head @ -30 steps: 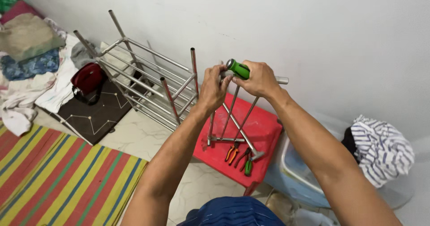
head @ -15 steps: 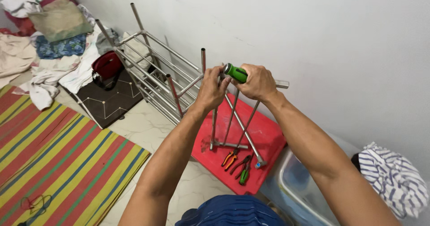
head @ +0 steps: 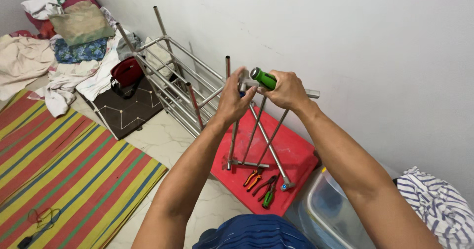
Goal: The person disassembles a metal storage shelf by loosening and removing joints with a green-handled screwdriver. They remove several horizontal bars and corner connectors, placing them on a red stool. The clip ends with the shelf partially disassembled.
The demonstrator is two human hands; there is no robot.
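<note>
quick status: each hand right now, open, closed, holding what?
Left hand: closed around the top joint of the metal tube frame.
Right hand: closed on the green-handled screwdriver, which is at that joint.

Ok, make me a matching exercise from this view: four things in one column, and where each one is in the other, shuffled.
Things:
1. Green-handled screwdriver
2. Orange-handled pliers
3. Dark red handbag
4. Blue-and-white striped cloth

Places:
A. On the red plastic stool top, beside the green-handled pliers
B. At the far right, by the white wall
C. In the grip of the right hand
D. On the dark patterned box, behind the metal tube rack

Pairs: 1-C, 2-A, 3-D, 4-B
</note>
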